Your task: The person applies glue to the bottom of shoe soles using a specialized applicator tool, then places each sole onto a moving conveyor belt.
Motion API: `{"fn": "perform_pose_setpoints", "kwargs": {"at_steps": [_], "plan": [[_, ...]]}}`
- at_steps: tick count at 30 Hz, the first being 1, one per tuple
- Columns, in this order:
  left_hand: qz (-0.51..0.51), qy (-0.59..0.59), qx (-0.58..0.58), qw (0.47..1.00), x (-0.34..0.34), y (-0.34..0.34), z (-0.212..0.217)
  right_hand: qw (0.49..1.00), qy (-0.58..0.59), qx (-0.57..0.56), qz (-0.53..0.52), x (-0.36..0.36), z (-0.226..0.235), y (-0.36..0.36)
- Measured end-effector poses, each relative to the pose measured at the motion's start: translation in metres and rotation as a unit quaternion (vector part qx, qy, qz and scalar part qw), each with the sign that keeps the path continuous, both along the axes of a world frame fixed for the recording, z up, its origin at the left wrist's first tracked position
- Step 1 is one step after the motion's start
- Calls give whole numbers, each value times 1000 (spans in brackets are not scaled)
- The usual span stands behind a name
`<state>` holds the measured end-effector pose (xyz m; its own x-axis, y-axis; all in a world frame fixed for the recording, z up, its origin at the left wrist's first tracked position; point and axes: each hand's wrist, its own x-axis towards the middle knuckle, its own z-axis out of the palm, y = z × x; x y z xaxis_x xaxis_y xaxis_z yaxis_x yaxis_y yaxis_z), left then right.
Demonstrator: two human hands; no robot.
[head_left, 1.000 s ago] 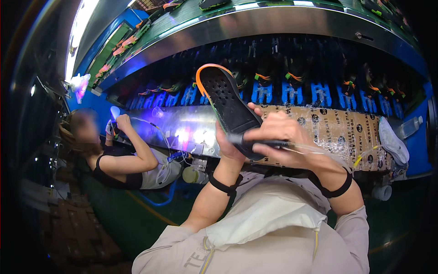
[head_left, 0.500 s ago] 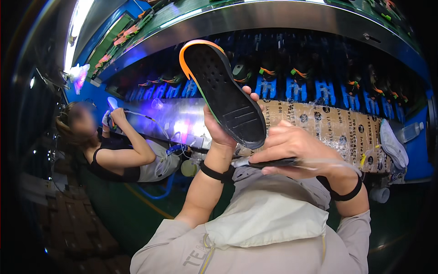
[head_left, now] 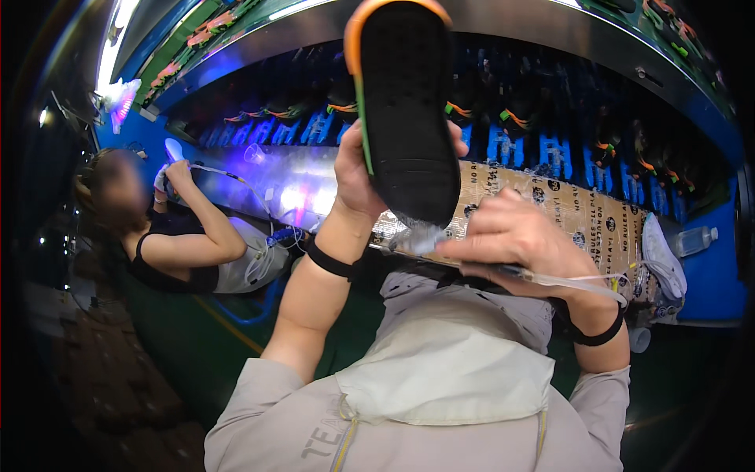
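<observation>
Upright in front of me is a black shoe sole (head_left: 410,118) with an orange rim at the top and a green edge along its left side. My left hand (head_left: 358,175) is closed around it, thumb side on the left and fingertips showing past the right edge. In my right hand (head_left: 523,242) is a brush (head_left: 421,237) with pale bristles and a dark handle. A clear tube (head_left: 570,282) runs from the handle over my right wrist. The bristles are at the sole's lower end and look to be touching it.
A cardboard-covered bench (head_left: 503,179) lies behind my hands. Shoe parts on blue holders (head_left: 556,157) line the shelf beyond, under a metal edge. At right are a white shoe part (head_left: 664,256) and a clear bottle (head_left: 696,241). A co-worker (head_left: 189,236) sits at left holding a pale sole.
My left hand has raised the sole and turned it more upright. The brush in my right hand has come out to the sole's lower end, its bristles now showing.
</observation>
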<state>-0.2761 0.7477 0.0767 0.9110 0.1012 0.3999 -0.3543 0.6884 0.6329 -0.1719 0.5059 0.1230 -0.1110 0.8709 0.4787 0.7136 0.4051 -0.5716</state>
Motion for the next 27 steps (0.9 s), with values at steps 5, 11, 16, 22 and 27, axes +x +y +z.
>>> {"fn": "perform_pose_setpoints", "kwargs": {"at_steps": [5, 11, 16, 22, 27], "plan": [[-26, 76, 76, 994, 4, 3, 17, 989, 116, -46, -81, 1, 1, -4], [-62, 188, 100, 975, 19, 20, 3, 999, 20, -22, -25, 7, -2, -2], [-76, 228, 120, 963, 25, 17, 19, 997, -48, -21, -52, 7, -1, 0], [-71, 313, 218, 922, 33, 14, 31, 996, -33, -11, -79, 8, -1, 0], [-80, 368, 232, 897, 35, 16, 27, 993, -104, -25, -48, 11, -3, -1]]}}
